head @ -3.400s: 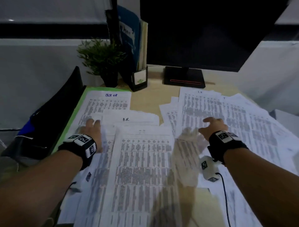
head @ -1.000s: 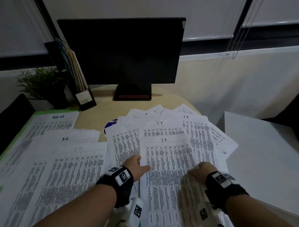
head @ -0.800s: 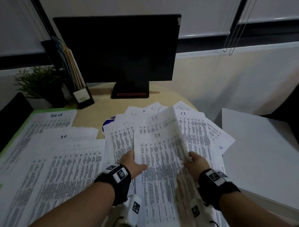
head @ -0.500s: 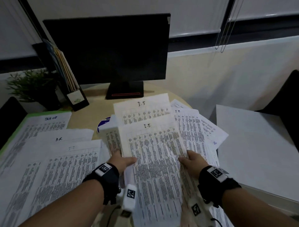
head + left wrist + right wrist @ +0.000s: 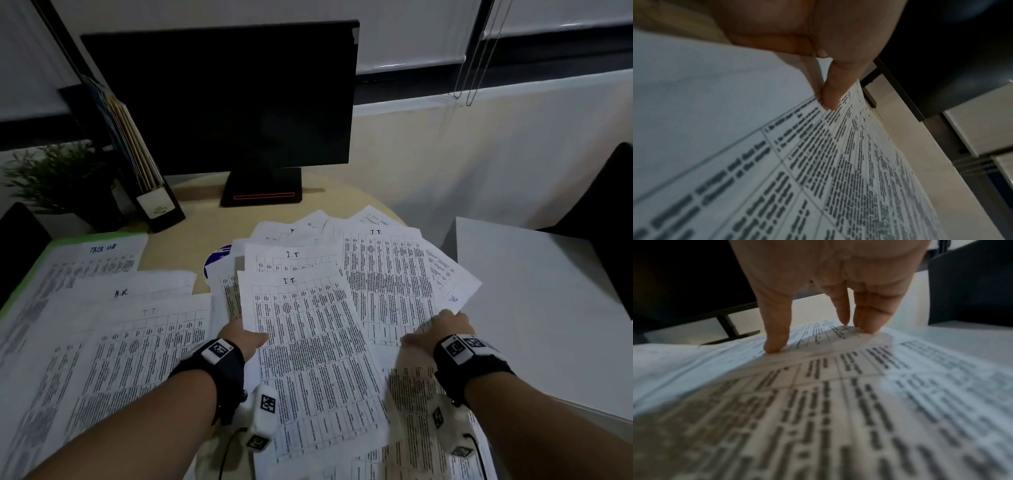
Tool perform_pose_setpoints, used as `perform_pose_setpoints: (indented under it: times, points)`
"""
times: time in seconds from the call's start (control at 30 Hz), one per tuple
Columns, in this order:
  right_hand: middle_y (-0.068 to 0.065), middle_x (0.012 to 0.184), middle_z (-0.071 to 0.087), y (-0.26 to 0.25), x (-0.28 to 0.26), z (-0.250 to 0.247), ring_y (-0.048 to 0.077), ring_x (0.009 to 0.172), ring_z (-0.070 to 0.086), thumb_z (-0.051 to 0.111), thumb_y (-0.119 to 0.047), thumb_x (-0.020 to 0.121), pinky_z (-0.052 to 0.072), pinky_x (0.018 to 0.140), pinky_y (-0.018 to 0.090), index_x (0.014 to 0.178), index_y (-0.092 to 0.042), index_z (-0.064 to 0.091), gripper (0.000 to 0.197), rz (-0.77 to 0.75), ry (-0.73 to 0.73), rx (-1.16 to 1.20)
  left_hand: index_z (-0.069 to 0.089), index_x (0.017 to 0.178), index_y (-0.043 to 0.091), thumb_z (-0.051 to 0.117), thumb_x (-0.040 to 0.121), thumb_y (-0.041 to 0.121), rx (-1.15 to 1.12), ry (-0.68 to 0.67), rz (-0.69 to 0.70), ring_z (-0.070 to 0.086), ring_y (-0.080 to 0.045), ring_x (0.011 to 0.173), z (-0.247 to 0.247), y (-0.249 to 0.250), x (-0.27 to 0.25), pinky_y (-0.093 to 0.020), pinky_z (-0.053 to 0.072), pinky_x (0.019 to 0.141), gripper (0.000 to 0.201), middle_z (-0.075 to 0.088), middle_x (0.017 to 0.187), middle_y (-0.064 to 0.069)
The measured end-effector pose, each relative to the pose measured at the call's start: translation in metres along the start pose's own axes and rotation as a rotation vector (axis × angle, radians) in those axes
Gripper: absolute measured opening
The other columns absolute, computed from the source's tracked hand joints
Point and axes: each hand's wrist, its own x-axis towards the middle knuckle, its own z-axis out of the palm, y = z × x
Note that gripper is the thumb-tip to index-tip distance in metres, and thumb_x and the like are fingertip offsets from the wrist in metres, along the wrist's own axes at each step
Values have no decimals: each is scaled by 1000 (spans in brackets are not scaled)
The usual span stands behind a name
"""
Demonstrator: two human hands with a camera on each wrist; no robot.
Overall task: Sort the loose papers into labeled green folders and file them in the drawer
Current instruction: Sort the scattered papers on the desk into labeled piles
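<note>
Printed sheets marked "I.T." fan out over the desk's middle and right. My left hand (image 5: 244, 337) pinches the left edge of the top I.T. sheet (image 5: 308, 342); in the left wrist view the thumb (image 5: 835, 84) lies on that sheet (image 5: 828, 170). My right hand (image 5: 442, 329) rests with straight fingertips (image 5: 777, 345) on another I.T. sheet (image 5: 387, 284) to the right. A green folder (image 5: 58, 244) lies at far left under a "Task list" sheet (image 5: 102, 260). An "A.R." sheet (image 5: 137, 291) and one more I.T. sheet (image 5: 147, 342) overlap beside it.
A dark monitor (image 5: 219, 102) stands at the back, with a file holder (image 5: 150, 192) and a small plant (image 5: 61, 178) to its left. A white surface (image 5: 534, 308) adjoins the desk on the right, and a dark chair (image 5: 609, 192) stands behind it. A blue round object (image 5: 219, 257) peeks from under the papers.
Both hands raised I.T. sheets from the fan. The right hand has since let go and moved right onto another sheet, while the left keeps its hold on the sheet's edge.
</note>
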Motion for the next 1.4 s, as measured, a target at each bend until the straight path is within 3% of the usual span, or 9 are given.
perform_pose_setpoints:
  times: [0.1, 0.3, 0.4, 0.53, 0.77, 0.93, 1.1, 1.2, 1.4]
  points:
    - [11, 119, 50, -2, -2, 0, 28, 110, 51, 81, -61, 57, 46, 91, 36, 115, -13, 50, 81, 13, 3, -78, 54, 129, 7, 66, 87, 17, -60, -28, -26, 57, -28, 111, 5, -12, 5, -29, 44, 94, 45, 60, 127, -11]
    - [6, 96, 63, 4, 7, -4, 21, 78, 58, 85, -49, 59, 47, 62, 22, 99, -10, 65, 60, 30, -103, 56, 58, 126, 7, 65, 89, 15, -138, -25, 0, 57, -28, 113, 13, -24, 9, -30, 43, 96, 39, 62, 125, -10]
    - [12, 103, 59, 4, 6, -12, 28, 86, 60, 83, -44, 65, 53, 75, 33, 100, -8, 58, 56, -6, 27, 25, 58, 126, 7, 65, 89, 17, -159, -5, -3, 57, -28, 114, 13, -24, 11, -29, 42, 95, 39, 61, 126, -11]
    - [20, 103, 60, 0, 4, -26, 31, 82, 53, 50, -10, 89, 44, 72, 33, 97, -9, 47, 9, -75, 154, 181, 56, 129, 9, 65, 89, 23, -157, -5, -7, 56, -27, 115, 12, -26, 13, -31, 43, 97, 43, 60, 129, -10]
    - [23, 107, 63, 3, 1, -83, 40, 101, 59, 47, -2, 86, 47, 87, 39, 113, -10, 57, 30, -34, 530, 660, 47, 138, 10, 63, 90, 30, -66, -101, -56, 52, -27, 121, 5, -19, 18, -32, 41, 102, 54, 54, 136, -9]
    - [16, 90, 65, 1, 4, -69, 29, 86, 63, 54, -2, 84, 55, 77, 40, 99, -10, 62, 19, -100, 282, 714, 44, 140, 8, 66, 88, 33, -55, -130, -93, 49, -31, 125, 4, -21, 26, -43, 39, 107, 62, 50, 141, -12]
    - [10, 84, 57, -13, -28, -12, 20, 79, 52, 50, -1, 87, 39, 69, 23, 100, -3, 62, 18, -302, 49, 411, 28, 147, 4, 47, 97, 43, -170, -123, -214, 35, -34, 137, 1, -13, 21, -36, 29, 110, 67, 30, 152, -19]
    - [0, 80, 59, -22, -50, 20, 19, 76, 57, 47, -5, 90, 44, 66, 22, 95, -14, 61, 17, -338, -80, 389, 37, 145, 17, 61, 43, 92, -457, -157, -282, 39, -36, 134, 7, -34, 50, -56, 26, 111, 130, 37, 150, -13]
    - [-2, 98, 59, -26, -52, 18, 15, 86, 54, 57, -34, 92, 41, 67, 19, 112, -18, 61, 26, -359, -72, 240, 34, 146, 15, 85, 63, 41, -211, -137, -105, 50, -32, 123, 14, -24, 43, -49, 42, 104, 102, 47, 143, -10]
